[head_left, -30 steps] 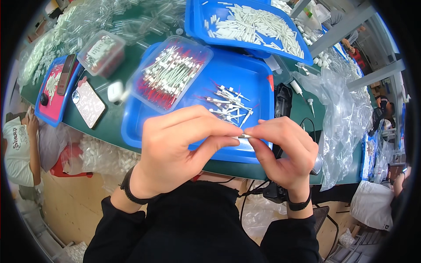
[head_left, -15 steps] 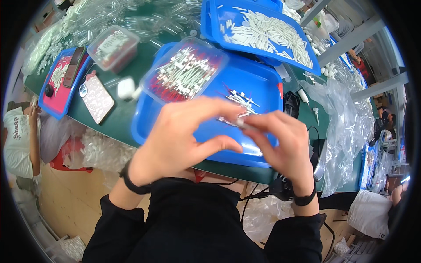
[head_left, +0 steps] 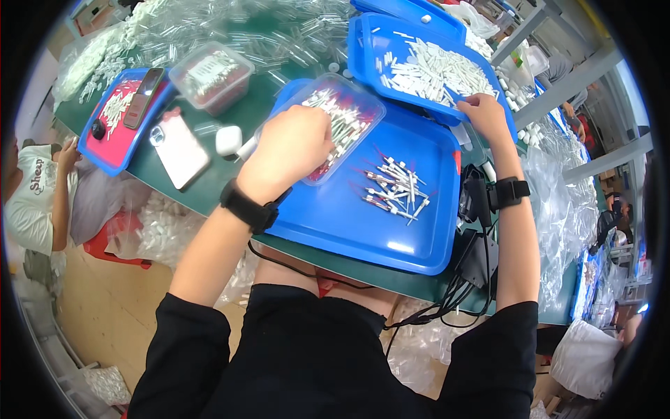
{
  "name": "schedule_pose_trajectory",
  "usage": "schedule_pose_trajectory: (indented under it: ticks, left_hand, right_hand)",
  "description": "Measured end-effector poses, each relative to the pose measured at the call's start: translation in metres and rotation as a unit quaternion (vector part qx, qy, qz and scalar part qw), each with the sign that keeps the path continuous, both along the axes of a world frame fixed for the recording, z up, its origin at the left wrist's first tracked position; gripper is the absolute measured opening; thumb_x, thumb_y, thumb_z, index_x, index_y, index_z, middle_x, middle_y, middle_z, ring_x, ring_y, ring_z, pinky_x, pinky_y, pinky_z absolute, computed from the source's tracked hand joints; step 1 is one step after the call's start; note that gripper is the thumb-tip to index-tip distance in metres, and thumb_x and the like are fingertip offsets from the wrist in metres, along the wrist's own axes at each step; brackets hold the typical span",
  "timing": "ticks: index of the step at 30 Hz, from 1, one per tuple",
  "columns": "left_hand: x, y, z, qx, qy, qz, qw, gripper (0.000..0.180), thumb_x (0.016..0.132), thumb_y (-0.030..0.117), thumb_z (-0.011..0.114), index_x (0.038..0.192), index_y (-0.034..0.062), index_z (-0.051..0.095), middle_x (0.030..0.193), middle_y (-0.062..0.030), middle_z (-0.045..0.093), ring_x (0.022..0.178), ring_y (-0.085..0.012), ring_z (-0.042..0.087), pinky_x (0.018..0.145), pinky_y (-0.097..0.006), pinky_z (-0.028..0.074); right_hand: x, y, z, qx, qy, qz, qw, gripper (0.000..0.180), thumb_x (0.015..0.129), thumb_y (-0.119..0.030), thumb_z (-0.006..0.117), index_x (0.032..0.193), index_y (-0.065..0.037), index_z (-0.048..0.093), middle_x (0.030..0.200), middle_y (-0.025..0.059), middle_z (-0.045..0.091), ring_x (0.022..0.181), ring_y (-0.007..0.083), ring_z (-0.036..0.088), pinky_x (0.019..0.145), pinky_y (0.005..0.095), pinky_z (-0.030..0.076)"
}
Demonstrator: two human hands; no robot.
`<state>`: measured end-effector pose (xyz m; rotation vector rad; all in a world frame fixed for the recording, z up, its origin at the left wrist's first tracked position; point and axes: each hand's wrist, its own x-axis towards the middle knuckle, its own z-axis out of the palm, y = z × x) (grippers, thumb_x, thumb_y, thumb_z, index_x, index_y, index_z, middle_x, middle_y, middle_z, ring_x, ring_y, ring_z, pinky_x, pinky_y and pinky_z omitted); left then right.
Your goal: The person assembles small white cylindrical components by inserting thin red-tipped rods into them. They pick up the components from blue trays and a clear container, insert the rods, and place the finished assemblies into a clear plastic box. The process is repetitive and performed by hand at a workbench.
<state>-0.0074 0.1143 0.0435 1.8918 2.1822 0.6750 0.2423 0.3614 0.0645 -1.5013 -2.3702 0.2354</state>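
Observation:
My left hand [head_left: 296, 143] is over a clear plastic container [head_left: 370, 126] that holds many thin white-tipped pieces with red wires. Its fingers curl down into the pile, and their tips are hidden. My right hand [head_left: 485, 115] reaches to the near right side of a blue tray [head_left: 363, 59] heaped with small white tubes [head_left: 436, 70]. Thumb and fingers pinch together at a white tube by the edge of the heap. Between my arms, a second blue tray [head_left: 335, 220] carries a loose bunch of white pieces with red wires [head_left: 396, 187]; the container rests on its left part.
At left are another lidless clear container [head_left: 213, 77], a phone in a pale case [head_left: 179, 150], a white rounded case [head_left: 228, 140] and a small tray with a pink bottom [head_left: 105, 146]. Black cables [head_left: 478, 262] and clear plastic bags [head_left: 551, 209] lie right. Someone sits far left.
My hands were together over the near tray, fingering a small white piece. They have parted: the left to the clear container, the right up to the tray of white tubes.

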Motion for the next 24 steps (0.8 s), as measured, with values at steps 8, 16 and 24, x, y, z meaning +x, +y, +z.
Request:
schedule_pose_trajectory:
  ticks: [8,16,24]
  left_hand:
    - [-0.003,-0.012,-0.001,0.065,0.045,0.061,0.995,0.009,0.079,0.008,0.061,0.081,-0.0004,0.063,0.074,-0.0156,0.064,0.074,-0.0334,0.063,0.07,-0.041,0.049]
    - [0.02,-0.046,0.039,0.196,-0.233,0.016,0.952,0.006,0.089,0.004,0.059,0.091,-0.0004,0.056,0.07,-0.0106,0.062,0.062,-0.0183,0.061,0.056,-0.027,0.045]
    - [0.09,-0.068,0.041,0.095,-0.579,-0.095,0.804,0.011,0.095,0.007,0.055,0.103,-0.0006,0.055,0.083,-0.0033,0.063,0.073,-0.0073,0.059,0.063,-0.019,0.044]
  right_hand:
    - [-0.006,0.012,-0.006,0.053,0.01,-0.001,0.999,0.022,0.073,-0.024,0.065,0.079,-0.003,0.07,0.077,0.016,0.069,0.072,0.0312,0.068,0.069,0.0377,0.052]
    - [-0.014,-0.08,0.044,0.099,0.308,0.137,0.936,0.017,0.088,-0.009,0.061,0.103,-0.003,0.065,0.085,0.007,0.07,0.066,0.0099,0.061,0.06,0.0222,0.047]
    - [-0.002,-0.222,0.055,-0.351,0.469,0.216,0.781,0.016,0.088,-0.004,0.064,0.102,0.004,0.064,0.088,0.0103,0.069,0.068,0.0102,0.062,0.056,0.0217,0.049]
